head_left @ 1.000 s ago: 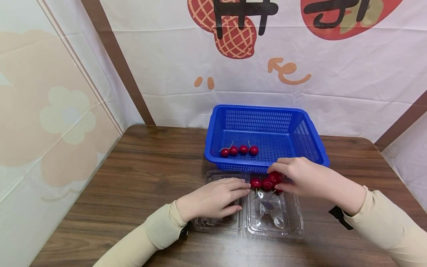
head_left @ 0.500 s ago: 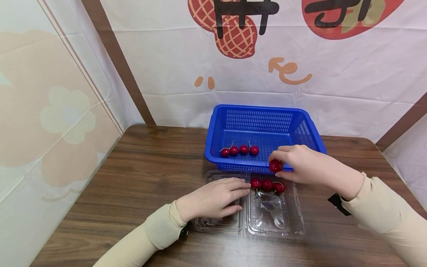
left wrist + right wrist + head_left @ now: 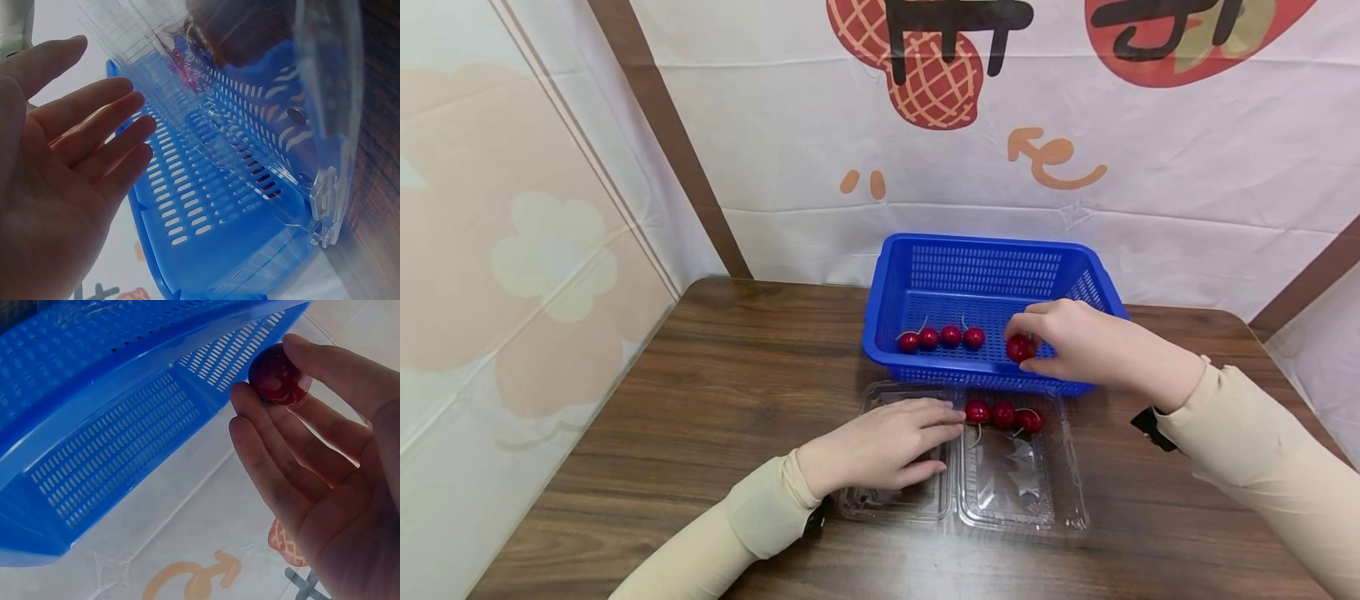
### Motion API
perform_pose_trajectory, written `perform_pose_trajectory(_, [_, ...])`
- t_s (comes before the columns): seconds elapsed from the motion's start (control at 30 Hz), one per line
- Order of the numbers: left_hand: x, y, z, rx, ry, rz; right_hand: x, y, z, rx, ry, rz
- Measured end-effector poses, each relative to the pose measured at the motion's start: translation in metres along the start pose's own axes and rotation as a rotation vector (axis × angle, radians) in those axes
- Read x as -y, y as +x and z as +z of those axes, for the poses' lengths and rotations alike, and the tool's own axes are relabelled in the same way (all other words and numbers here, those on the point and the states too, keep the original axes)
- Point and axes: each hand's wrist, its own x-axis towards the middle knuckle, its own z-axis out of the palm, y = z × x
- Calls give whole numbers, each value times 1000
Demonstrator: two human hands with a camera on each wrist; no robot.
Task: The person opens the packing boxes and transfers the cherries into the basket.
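Observation:
Between thumb and fingertips, my right hand (image 3: 1071,342) pinches a red cherry (image 3: 1020,348) above the near right part of the blue basket (image 3: 874,333); the right wrist view shows the same cherry (image 3: 280,375) at the fingertips. Several cherries (image 3: 951,336) with stems lie in a row inside the basket. In the right half of the clear plastic clamshell box (image 3: 1007,492), three cherries (image 3: 1002,414) sit along the far edge. My left hand (image 3: 883,446) lies over the box's left half, fingers extended, fingertips near the leftmost cherry. In the left wrist view the left hand (image 3: 69,144) holds nothing.
A brown wood-grain table (image 3: 737,367) carries the basket and box, the basket directly behind the box. A printed cloth wall (image 3: 775,150) rises behind the table, with another at the left.
My right hand has lifted a cherry from the right end of the box and carried it up and away over the basket. The left hand stays in place.

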Motion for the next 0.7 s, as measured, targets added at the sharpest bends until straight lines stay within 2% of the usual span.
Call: perform_pose_trajectory(0.7, [0,0,0,15,-13,-10,-19,24,3,91,20,86])
